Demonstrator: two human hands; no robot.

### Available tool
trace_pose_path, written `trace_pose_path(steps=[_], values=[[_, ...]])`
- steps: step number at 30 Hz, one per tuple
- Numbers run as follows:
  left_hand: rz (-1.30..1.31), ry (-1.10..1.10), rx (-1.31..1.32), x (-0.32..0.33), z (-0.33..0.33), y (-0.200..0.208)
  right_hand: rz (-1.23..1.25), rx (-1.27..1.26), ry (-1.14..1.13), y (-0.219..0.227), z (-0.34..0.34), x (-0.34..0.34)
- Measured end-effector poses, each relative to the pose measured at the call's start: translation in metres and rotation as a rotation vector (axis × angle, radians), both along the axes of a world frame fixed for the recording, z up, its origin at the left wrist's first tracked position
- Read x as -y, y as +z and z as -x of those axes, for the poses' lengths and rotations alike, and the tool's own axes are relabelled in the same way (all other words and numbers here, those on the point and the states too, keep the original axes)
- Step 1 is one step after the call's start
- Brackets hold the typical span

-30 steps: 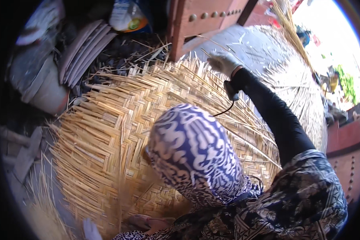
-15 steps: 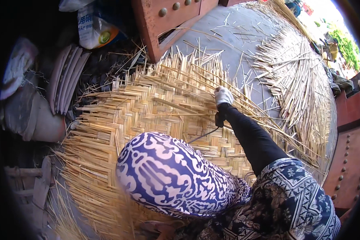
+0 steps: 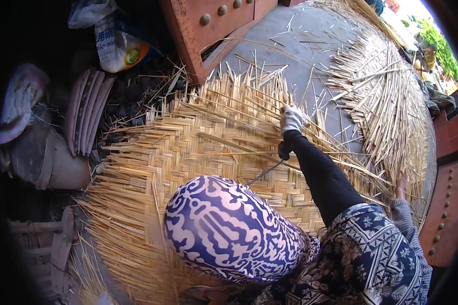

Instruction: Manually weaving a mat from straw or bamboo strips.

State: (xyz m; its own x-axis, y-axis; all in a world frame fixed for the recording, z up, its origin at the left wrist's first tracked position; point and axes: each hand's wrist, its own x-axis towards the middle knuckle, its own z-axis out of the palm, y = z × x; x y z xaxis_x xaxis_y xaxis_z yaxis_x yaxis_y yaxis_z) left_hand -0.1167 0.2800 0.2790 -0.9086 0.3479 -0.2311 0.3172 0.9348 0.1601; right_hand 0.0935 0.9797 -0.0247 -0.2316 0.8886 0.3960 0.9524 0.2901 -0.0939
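A large mat of split reed strips (image 3: 201,168), woven in a zigzag pattern with loose fringed ends, spreads in front of me. My right hand (image 3: 292,120), in a white glove and black sleeve, reaches out over its far right part. Its fingers are closed around long reed strips (image 3: 252,126) that slant across the weave. A small black device (image 3: 284,151) hangs at that wrist, with a cable running toward my knee (image 3: 234,223) in blue and white patterned cloth. My left hand cannot be made out.
At right, another person's bare hand (image 3: 401,185) in a checked sleeve rests by loose reeds. A pile of pale reeds (image 3: 392,101) lies beyond. A studded reddish door panel (image 3: 188,40), curved tiles (image 3: 89,112), a pot (image 3: 68,168) and a wooden frame (image 3: 61,249) stand around.
The view has shifted a little, so most things sit slightly lower. The other person's hand has come into view at right. My right hand stays at the reed strips.
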Motion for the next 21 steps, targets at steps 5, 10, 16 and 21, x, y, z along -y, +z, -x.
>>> trace_pose_path(steps=[5, 10, 16, 21], values=[[0.031, -0.219, -0.031, 0.018, 0.008, -0.012, 0.055, -0.432, 0.194, 0.019, 0.004, 0.016], [0.049, -0.127, 0.048, 0.017, 0.01, -0.016, -0.136, -0.175, 0.359, 0.02, 0.0, 0.025], [0.105, -0.105, 0.06, 0.02, 0.009, -0.019, -0.156, 0.055, 0.43, 0.013, 0.003, 0.05], [0.187, -0.1, 0.052, 0.022, 0.007, -0.017, 0.041, 0.101, 0.373, 0.004, -0.003, 0.061]])
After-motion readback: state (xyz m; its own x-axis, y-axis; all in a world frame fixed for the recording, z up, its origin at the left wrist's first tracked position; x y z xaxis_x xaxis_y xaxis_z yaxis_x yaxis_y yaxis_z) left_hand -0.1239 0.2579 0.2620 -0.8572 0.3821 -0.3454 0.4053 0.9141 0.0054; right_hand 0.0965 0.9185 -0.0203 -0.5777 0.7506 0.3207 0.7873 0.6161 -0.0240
